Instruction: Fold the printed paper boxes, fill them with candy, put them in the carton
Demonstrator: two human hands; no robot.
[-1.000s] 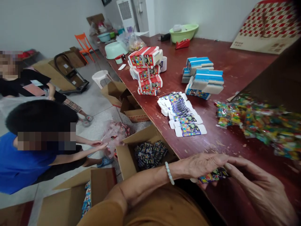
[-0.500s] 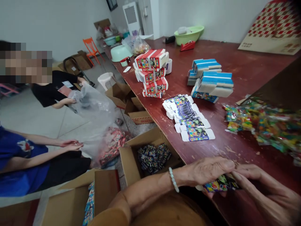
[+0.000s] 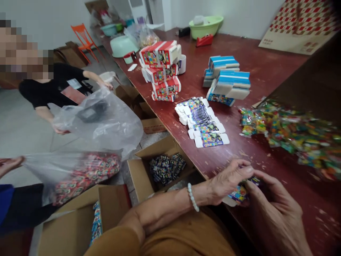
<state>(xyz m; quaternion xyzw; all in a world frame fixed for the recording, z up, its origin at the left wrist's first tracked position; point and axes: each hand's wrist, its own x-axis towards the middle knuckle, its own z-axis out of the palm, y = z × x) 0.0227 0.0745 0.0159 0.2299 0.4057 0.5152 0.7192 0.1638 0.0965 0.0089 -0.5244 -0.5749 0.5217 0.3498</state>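
Observation:
A small printed carton (image 3: 238, 193), dark with bright pictures and a white flap, sits between my two hands above the table's near edge. My left hand (image 3: 231, 179), with a beaded bracelet at the wrist, is closed over its top. From the other side, my right hand (image 3: 277, 202) grips the same carton with thumb and fingers. Much of the carton is hidden by my fingers. Beyond my hands lies a fanned row of flat purple-and-white cartons (image 3: 204, 122). Clear packets of colourful candy (image 3: 290, 133) are heaped to the right.
Stacks of red cartons (image 3: 162, 69) and blue cartons (image 3: 231, 83) stand farther back on the table. An open cardboard box (image 3: 138, 177) with dark packets is below the edge. At left, a co-worker handles a clear plastic bag (image 3: 106, 117); another person's hand pulls a bag of red packets (image 3: 87, 174).
My right hand has shifted its hold, showing more of its back. The co-worker in black has spread the clear bag wider. The bag of red packets has moved left. My view has shifted slightly.

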